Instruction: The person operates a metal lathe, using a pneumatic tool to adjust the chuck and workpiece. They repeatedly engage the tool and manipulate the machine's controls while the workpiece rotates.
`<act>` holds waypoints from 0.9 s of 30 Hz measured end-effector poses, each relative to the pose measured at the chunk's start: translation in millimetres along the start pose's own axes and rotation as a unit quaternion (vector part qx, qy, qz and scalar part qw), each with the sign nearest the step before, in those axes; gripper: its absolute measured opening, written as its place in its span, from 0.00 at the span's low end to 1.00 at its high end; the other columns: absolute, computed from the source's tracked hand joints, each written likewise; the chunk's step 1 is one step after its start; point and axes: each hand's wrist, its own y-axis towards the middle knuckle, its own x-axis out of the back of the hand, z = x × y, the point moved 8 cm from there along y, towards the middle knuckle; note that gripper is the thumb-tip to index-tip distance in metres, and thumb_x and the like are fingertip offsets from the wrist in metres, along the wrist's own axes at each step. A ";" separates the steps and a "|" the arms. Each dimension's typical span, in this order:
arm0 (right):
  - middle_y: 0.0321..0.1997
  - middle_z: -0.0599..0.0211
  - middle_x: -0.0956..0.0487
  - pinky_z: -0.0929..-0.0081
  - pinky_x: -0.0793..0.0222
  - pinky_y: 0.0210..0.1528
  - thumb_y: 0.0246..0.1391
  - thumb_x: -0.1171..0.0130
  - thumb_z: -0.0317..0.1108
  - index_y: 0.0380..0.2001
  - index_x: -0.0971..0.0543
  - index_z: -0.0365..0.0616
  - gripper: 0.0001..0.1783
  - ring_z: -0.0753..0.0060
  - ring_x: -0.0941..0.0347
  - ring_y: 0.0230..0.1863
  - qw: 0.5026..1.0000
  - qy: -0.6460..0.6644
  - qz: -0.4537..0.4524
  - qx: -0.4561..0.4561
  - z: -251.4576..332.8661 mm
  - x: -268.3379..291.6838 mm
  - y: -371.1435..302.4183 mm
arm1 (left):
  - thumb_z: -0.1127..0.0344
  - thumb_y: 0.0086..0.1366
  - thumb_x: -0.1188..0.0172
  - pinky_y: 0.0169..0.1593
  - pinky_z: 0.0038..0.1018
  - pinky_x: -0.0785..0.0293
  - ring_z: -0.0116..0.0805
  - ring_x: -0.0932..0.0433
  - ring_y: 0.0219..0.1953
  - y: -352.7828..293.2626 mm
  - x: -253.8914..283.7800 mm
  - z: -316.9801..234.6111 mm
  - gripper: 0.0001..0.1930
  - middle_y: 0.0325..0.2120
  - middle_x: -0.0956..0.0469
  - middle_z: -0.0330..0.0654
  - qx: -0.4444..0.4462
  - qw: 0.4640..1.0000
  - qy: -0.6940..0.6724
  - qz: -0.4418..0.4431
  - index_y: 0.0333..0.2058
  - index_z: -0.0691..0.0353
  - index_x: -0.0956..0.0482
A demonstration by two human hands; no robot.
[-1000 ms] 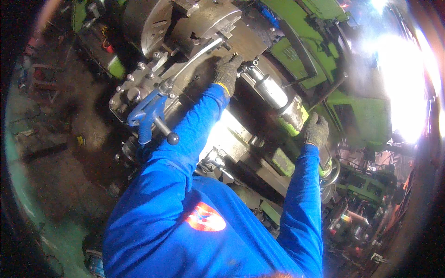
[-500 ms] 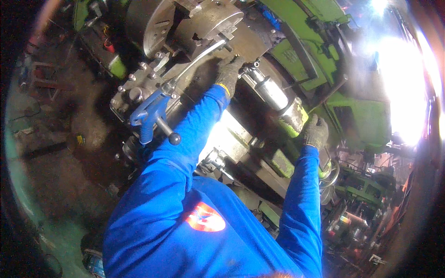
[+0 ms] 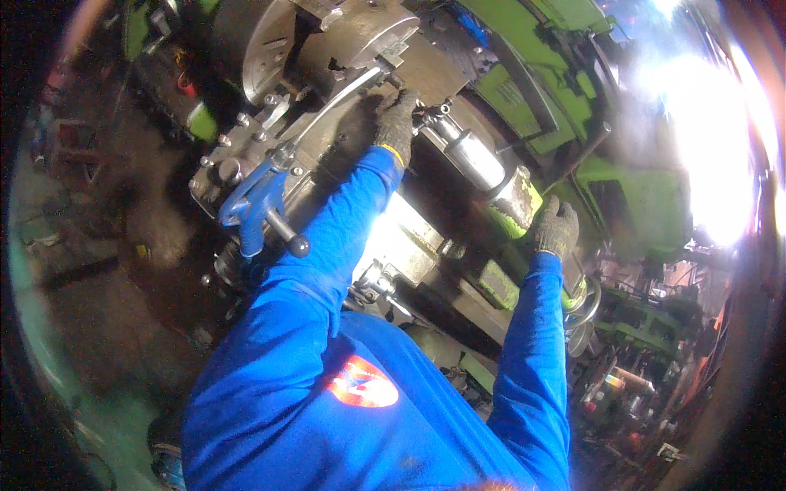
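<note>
My left hand (image 3: 396, 123), in a dark knit glove with a yellow cuff edge, reaches in beside the lathe's chuck jaw and the tip end of the tailstock (image 3: 475, 159). Its fingers are drawn together; what they hold, if anything, is hidden. At the tailstock's right end, my right hand (image 3: 557, 229), gloved alike, has its fingers bent over a part that its palm side hides. A blue air blow gun (image 3: 260, 200) with a long metal tube lies over the tool post, left of my left forearm. The large steel chuck (image 3: 348, 41) is at the top.
A tool-post lever with a black ball knob (image 3: 299, 245) sticks out near my left forearm. The tailstock handwheel (image 3: 586, 303) is below my right hand. Green machine panels (image 3: 524, 106) stand behind. A bright light glares at the right, and the left side is dim.
The view has shifted slightly, so the machine sits a little further left and up. My left fingers look closer together. My right hand stays at the tailstock's end.
</note>
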 end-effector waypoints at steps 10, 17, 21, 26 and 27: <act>0.53 0.43 0.18 0.52 0.30 0.61 0.65 0.44 0.56 0.50 0.15 0.37 0.30 0.41 0.23 0.58 1.000 -0.003 0.018 -0.016 -3.6 -4.9 2.6 | 0.55 0.70 0.38 0.29 0.29 0.30 0.28 0.27 0.30 1.2 1.8 -5.6 0.15 0.30 0.22 0.37 0.008 0.999 0.051 -0.015 0.37 0.63 0.18; 0.52 0.42 0.18 0.51 0.30 0.61 0.64 0.44 0.55 0.48 0.15 0.38 0.29 0.41 0.23 0.56 1.000 0.025 0.009 -0.010 8.7 1.9 -1.6 | 0.56 0.69 0.36 0.30 0.29 0.29 0.29 0.25 0.30 11.3 4.8 6.9 0.15 0.33 0.20 0.38 -0.012 0.999 -0.024 -0.020 0.40 0.64 0.16; 0.49 0.41 0.18 0.50 0.30 0.59 0.64 0.45 0.54 0.45 0.15 0.36 0.28 0.39 0.23 0.55 0.999 0.019 0.022 -0.021 3.4 3.2 -2.4 | 0.56 0.69 0.35 0.32 0.30 0.29 0.29 0.25 0.32 4.1 3.2 1.4 0.16 0.35 0.20 0.38 0.003 0.998 0.058 0.004 0.42 0.65 0.16; 0.48 0.41 0.18 0.49 0.30 0.58 0.64 0.45 0.55 0.44 0.16 0.35 0.29 0.38 0.23 0.53 0.999 0.036 -0.010 0.007 8.0 2.0 -0.5 | 0.56 0.70 0.36 0.35 0.31 0.28 0.29 0.24 0.34 33.7 14.1 10.9 0.16 0.36 0.19 0.37 -0.048 0.998 -0.026 0.002 0.43 0.66 0.16; 0.48 0.41 0.18 0.49 0.30 0.58 0.64 0.45 0.55 0.44 0.16 0.35 0.29 0.38 0.23 0.53 0.999 0.031 -0.011 0.003 2.8 -0.1 -0.9 | 0.56 0.70 0.36 0.36 0.30 0.28 0.29 0.24 0.34 29.4 10.6 12.0 0.17 0.36 0.19 0.37 -0.037 0.999 -0.017 0.003 0.43 0.66 0.16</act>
